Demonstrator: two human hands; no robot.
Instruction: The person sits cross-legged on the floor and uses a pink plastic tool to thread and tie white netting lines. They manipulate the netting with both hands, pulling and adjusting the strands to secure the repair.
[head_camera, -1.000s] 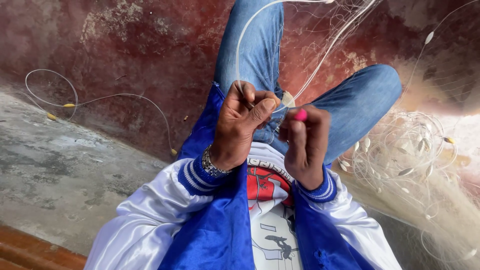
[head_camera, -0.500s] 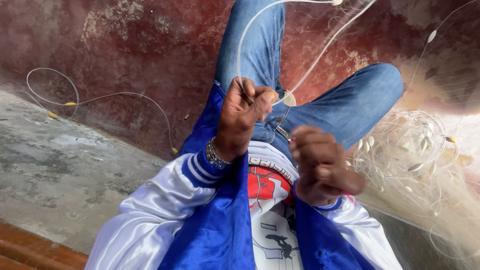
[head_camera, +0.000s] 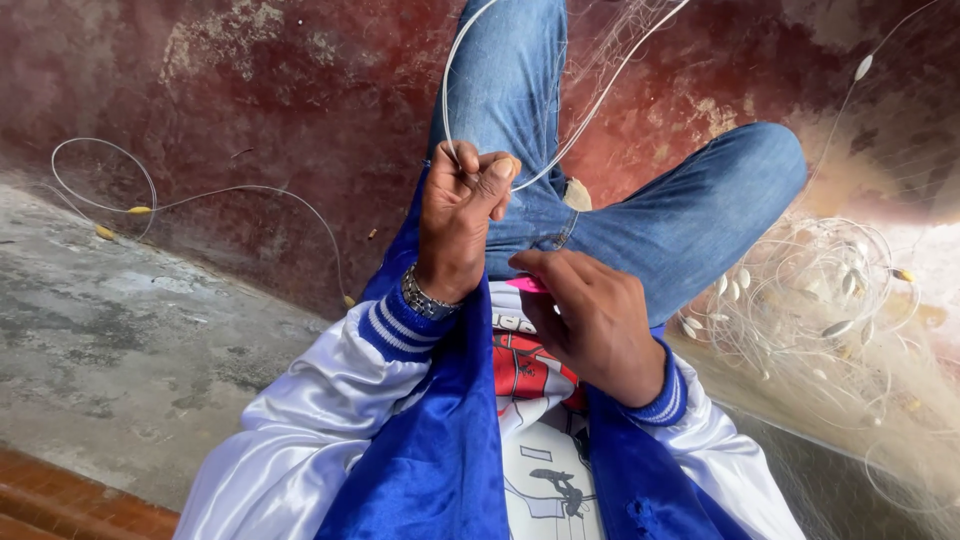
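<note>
My left hand (head_camera: 462, 215) is raised over my lap, its thumb and fingers pinched on a thin white line (head_camera: 448, 70) that loops up over my jeans-clad legs (head_camera: 640, 215). A metal watch sits on that wrist. My right hand (head_camera: 590, 315) rests lower, near my chest, with its fingers curled around a small pink tool (head_camera: 528, 285) of which only the tip shows. Fine fishing net (head_camera: 610, 40) stretches from the hands away over my knees.
A heap of pale netting with small oval floats (head_camera: 830, 300) lies to the right of my leg. A loose white line with yellow floats (head_camera: 140, 205) curls on the red-brown floor at left. A grey concrete patch (head_camera: 110, 340) lies nearer.
My right hand has dropped from beside the left hand down toward my chest, taking the pink tool with it. My left hand stays up, still pinching the line.
</note>
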